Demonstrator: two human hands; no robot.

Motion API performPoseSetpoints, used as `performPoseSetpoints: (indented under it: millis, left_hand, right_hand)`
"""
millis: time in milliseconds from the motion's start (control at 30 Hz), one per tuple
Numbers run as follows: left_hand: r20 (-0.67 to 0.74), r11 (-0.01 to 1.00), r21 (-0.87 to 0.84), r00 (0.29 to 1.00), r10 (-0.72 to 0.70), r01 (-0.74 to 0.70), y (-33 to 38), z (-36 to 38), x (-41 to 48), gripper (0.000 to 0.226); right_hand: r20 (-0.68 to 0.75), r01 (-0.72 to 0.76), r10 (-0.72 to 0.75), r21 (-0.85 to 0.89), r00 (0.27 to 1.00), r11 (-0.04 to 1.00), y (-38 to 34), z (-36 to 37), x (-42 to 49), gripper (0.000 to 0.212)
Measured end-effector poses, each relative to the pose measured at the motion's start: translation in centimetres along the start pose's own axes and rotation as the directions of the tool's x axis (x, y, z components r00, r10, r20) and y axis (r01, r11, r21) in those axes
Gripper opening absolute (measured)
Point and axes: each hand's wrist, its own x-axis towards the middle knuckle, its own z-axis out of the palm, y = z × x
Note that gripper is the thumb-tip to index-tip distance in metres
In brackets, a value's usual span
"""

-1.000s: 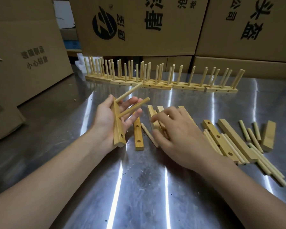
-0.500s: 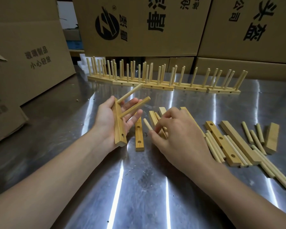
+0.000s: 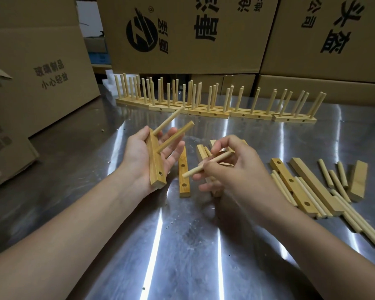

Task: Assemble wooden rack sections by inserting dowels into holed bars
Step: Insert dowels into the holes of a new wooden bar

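Carton at left (image 3: 52,76) printed 玻璃制品 over 小心轻放 in black. Centre carton (image 3: 182,57) carries a round black logo (image 3: 141,33) with a small ® mark, plus large black characters set sideways (not read with confidence). Carton at right (image 3: 333,61) also has big black characters.

Left hand (image 3: 143,156) grasps a holed bar (image 3: 156,169), thumb along one face, fingers stretched nearly straight on the other side. Two dowels (image 3: 174,137) sit in the bar's far half, slanting up and to the right past the fingers. One empty hole (image 3: 160,173) shows at the bar's near end.

Right hand (image 3: 238,172) pinches a loose dowel (image 3: 195,169) between thumb and fingertips, lifted off the steel tabletop (image 3: 182,245). Its free end points left toward the bar, near the empty hole, not touching.

Spare bar (image 3: 184,174) lies flat between the hands. More bars and dowels (image 3: 294,187) are scattered to the right. Finished rack sections (image 3: 208,113) stand in a row along the back.
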Motion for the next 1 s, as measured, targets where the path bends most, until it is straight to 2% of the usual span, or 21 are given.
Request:
performPoseSetpoints:
  millis: [100,233,400,467,600,800,1000]
  left_hand:
    - [0.017,1.0,0.019,1.0,0.001,-0.001,0.0,0.0,0.0,0.034]
    - [0.042,0.999,0.041,0.999,-0.009,0.007,0.0,0.0,-0.1,0.038]
    - [0.054,0.999,0.048,0.998,-0.024,0.022,-0.2,0.2,-0.2,0.042]
    - [0.048,0.998,0.058,0.999,-0.016,0.013,-0.2,0.1,-0.2,0.041]
    - [0.042,0.997,0.068,0.999,-0.023,0.02,-0.3,0.2,-0.5,0.04]
    - [0.051,0.998,0.063,0.998,-0.027,0.024,-0.3,0.4,-0.7,0.04]
    - [0.127,0.994,0.108,0.992,0.012,-0.026,-0.3,0.5,-0.9,0.045]
  right_hand:
    - [0.082,0.036,-0.038,0.026,0.996,0.999,-0.6,0.3,-0.5,0.012]
    - [0.112,0.088,-0.092,0.042,0.989,0.995,-0.6,0.9,-1.0,0.013]
    - [0.176,0.07,-0.065,-0.024,0.982,0.997,0.1,1.4,-1.4,0.006]
    - [0.196,0.107,-0.085,-0.104,0.977,0.989,0.1,1.4,-1.3,0.008]
    - [0.243,0.26,-0.177,-0.374,0.954,0.89,0.2,1.2,-1.2,0.022]
    - [0.313,0.392,-0.26,-0.502,0.913,0.771,0.5,1.5,-1.6,0.004]
    - [0.365,0.453,-0.271,-0.663,0.891,0.597,0.7,1.3,-1.3,0.025]
